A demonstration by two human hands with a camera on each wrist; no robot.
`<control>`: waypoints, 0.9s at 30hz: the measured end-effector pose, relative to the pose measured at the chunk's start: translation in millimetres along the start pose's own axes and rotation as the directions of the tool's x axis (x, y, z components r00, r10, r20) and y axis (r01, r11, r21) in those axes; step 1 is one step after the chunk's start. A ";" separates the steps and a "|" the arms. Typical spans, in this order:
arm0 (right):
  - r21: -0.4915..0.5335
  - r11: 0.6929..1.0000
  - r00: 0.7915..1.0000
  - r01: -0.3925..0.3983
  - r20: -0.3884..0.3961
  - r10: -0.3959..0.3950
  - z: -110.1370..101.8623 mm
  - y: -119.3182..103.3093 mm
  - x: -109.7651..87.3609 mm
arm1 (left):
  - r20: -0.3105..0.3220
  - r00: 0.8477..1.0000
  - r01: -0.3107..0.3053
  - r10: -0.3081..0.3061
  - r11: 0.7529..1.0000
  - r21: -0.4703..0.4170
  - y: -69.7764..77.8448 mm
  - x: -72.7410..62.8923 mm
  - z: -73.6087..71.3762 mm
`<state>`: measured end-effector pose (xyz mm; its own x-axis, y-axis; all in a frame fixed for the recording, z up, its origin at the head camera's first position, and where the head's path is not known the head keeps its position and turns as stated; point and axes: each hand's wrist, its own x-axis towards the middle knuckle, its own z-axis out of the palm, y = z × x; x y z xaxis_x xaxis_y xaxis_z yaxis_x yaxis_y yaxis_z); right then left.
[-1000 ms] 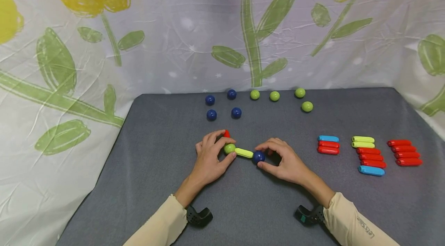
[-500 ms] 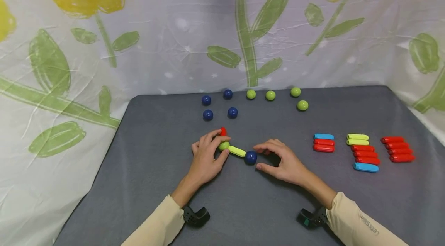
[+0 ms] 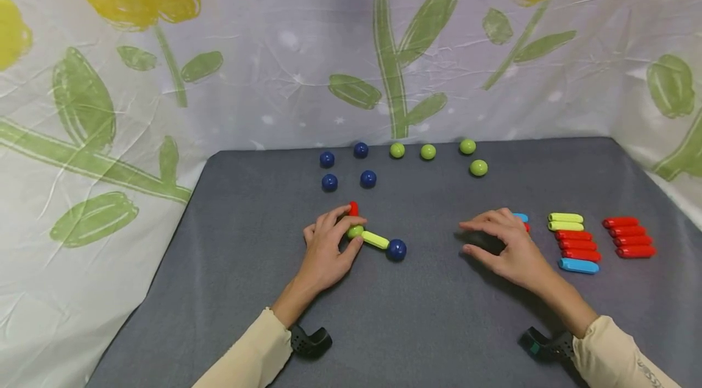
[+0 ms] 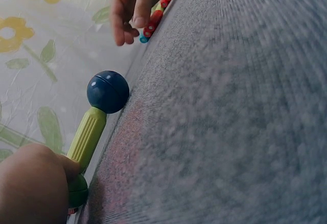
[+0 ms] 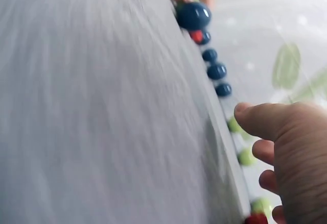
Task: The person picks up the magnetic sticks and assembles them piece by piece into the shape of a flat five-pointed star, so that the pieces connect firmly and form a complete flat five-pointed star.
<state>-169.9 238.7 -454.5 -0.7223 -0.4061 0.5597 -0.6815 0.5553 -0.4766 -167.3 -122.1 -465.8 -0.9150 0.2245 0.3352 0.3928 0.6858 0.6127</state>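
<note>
My left hand (image 3: pixel 327 248) pinches a green ball (image 3: pixel 355 231) between thumb and fingers at mid-table. A red rod (image 3: pixel 353 209) points away from that ball, partly covered by my fingers. From the same ball a yellow-green grooved rod (image 3: pixel 375 240) runs right, with a dark blue ball (image 3: pixel 397 250) on its far end; the left wrist view shows this rod (image 4: pixel 88 137) and blue ball (image 4: pixel 108 92) joined. My right hand (image 3: pixel 510 248) holds nothing, thumb and fingers apart, just left of a small rod group. It partly hides that group's blue rod (image 3: pixel 521 217) and red rods.
Several loose blue balls (image 3: pixel 368 179) and green balls (image 3: pixel 479 168) lie along the table's back. To the right are a column of yellow-green, red and blue rods (image 3: pixel 578 265) and a stack of red rods (image 3: pixel 634 251). A flowered cloth (image 3: pixel 247 71) hangs behind the table.
My right hand has let go of the blue ball and moved right toward the rods. The left hand stays on the green ball; the joined pieces lie almost where they were.
</note>
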 end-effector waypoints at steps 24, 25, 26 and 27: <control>0.076 0.969 0.962 -0.236 0.157 0.222 65.3 -50.5 26.0 | 0.061 0.990 -0.131 0.129 0.990 0.047 0.0 -1.4 0.9; 0.087 0.967 0.962 -0.241 0.152 0.226 67.5 -49.6 28.4 | 0.066 0.990 -0.128 0.125 0.991 0.048 0.3 -1.2 0.8; 0.097 0.965 0.962 -0.245 0.146 0.230 69.3 -48.1 30.8 | 0.068 0.990 -0.126 0.123 0.991 0.049 0.5 -1.0 0.8; 0.104 0.962 0.962 -0.251 0.138 0.236 70.8 -46.2 32.9 | 0.071 0.990 -0.123 0.119 0.991 0.052 0.7 -0.8 0.8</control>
<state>-170.5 148.3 -462.2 -0.8719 -0.3596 0.3323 -0.4865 0.5606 -0.6701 -166.3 -121.2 -466.1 -0.8660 0.3532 0.3539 0.4968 0.6882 0.5287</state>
